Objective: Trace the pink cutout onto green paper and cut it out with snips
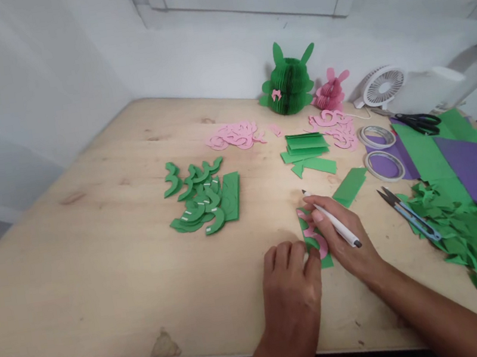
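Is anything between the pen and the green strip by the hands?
Yes, partly: a pink shape lies on the green strip, and the right hand, holding the pen, seems to cover some. Bare green shows at the near end.

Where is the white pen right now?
In the head view, right of centre: the white pen is in the right hand, its dark tip near the far end of the green paper strip.

It's a paper-craft workspace: wooden table [112, 271] across the frame, scissors [424, 122] and tape rolls [368, 168] at right, green scraps [475, 243] heaped lower right. There's a honeycomb paper figure [291, 85], upper centre, below the window [247, 3]!
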The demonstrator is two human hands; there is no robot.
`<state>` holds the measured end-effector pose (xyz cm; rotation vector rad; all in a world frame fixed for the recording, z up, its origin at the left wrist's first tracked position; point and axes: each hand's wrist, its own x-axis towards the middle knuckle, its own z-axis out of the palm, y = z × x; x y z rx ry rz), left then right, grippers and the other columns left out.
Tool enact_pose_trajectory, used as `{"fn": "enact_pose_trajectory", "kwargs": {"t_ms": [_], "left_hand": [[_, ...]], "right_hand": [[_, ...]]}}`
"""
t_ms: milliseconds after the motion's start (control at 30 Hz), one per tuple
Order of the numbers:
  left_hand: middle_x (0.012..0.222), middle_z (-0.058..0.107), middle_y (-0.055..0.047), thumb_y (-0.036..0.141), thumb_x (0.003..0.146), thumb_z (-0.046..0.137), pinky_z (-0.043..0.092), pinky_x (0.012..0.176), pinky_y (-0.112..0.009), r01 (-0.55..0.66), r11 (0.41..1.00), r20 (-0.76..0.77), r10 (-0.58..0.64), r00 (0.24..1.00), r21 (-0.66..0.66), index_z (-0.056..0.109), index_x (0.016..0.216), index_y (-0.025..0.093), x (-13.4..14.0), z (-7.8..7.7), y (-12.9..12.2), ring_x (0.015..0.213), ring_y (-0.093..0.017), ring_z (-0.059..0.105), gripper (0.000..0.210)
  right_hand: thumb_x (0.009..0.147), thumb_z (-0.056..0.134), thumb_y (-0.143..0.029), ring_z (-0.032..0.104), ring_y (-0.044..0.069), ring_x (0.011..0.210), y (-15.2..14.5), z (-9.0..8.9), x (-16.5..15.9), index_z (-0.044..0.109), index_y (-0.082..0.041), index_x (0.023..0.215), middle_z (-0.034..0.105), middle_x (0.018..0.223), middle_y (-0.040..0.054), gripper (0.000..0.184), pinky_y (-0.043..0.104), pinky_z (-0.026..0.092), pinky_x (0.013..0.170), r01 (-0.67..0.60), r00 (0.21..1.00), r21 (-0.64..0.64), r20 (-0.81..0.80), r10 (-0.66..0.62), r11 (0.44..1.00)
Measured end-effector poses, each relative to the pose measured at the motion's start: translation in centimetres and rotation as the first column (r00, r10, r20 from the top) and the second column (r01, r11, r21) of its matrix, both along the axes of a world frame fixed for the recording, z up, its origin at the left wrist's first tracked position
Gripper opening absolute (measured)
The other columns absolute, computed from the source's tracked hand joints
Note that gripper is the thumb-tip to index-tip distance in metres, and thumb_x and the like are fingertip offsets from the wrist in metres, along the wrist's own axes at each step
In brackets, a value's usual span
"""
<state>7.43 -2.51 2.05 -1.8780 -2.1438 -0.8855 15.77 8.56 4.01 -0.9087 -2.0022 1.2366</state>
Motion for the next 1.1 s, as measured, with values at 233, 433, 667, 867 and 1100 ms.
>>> {"fn": "enact_pose_trajectory", "kwargs": {"t_ms": [233, 433, 667, 867, 1100], "left_hand": [[0.082, 0.059, -0.005, 0.012, 0.082, 0.06, 0.042, 0.071, -0.037, 0.0, 1.0, 0.013, 0.0, 1.0, 0.022, 0.063, 0.078, 0.017, 0.01, -0.18, -0.02, 0.078, -0.021, 0.052, 0.007], [0.08, 0.059, -0.005, 0.01, 0.082, 0.059, 0.042, 0.07, -0.037, 0.005, 0.999, 0.028, -0.006, 1.0, 0.034, 0.062, 0.076, 0.016, 0.02, -0.21, -0.04, 0.077, -0.021, 0.052, 0.009], [0.081, 0.059, -0.004, 0.011, 0.083, 0.057, 0.042, 0.071, -0.037, 0.001, 1.0, 0.043, -0.002, 0.999, 0.025, 0.062, 0.078, 0.016, 0.03, -0.23, -0.08, 0.077, -0.02, 0.052, 0.009], [0.081, 0.059, -0.004, 0.01, 0.082, 0.058, 0.043, 0.071, -0.037, -0.005, 1.0, 0.042, 0.004, 0.999, 0.014, 0.061, 0.078, 0.016, 0.06, -0.16, -0.1, 0.077, -0.02, 0.053, 0.008], [0.083, 0.06, -0.005, 0.01, 0.084, 0.055, 0.042, 0.073, -0.037, 0.005, 1.0, 0.058, -0.006, 0.998, 0.012, 0.061, 0.078, 0.016, 0.06, -0.13, -0.15, 0.078, -0.02, 0.053, 0.01]], "right_hand": [[0.093, 0.047, -0.037, 0.067, 0.021, 0.089, -0.07, 0.06, 0.06, 0.058, -0.023, 0.113, 0.064, 0.105, 0.0077, 0.028, 0.034, 0.061, 0.07, 0.006, 1.0, -0.002, 0.005, -0.006, 1.0], [0.092, 0.047, -0.038, 0.067, 0.02, 0.083, 0.02, 0.05, 0.07, 0.059, -0.022, 0.113, 0.065, 0.103, 0.0076, 0.028, 0.033, 0.06, 0.067, 0.017, 1.0, 0.004, 0.015, -0.017, 1.0], [0.093, 0.048, -0.038, 0.067, 0.019, 0.084, -0.05, 0.14, 0.05, 0.058, -0.022, 0.113, 0.065, 0.105, 0.0074, 0.028, 0.033, 0.059, 0.07, 0.027, 1.0, -0.034, -0.007, -0.027, 0.999], [0.092, 0.047, -0.037, 0.067, 0.02, 0.083, 0.0, 0.04, 0.03, 0.058, -0.022, 0.114, 0.065, 0.104, 0.0075, 0.028, 0.033, 0.058, 0.07, 0.037, 0.999, -0.024, -0.007, -0.037, 0.999], [0.092, 0.048, -0.038, 0.067, 0.02, 0.084, -0.01, -0.05, 0.16, 0.058, -0.022, 0.114, 0.066, 0.103, 0.0072, 0.029, 0.033, 0.058, 0.07, 0.03, 1.0, -0.035, -0.01, -0.03, 0.999]]}}
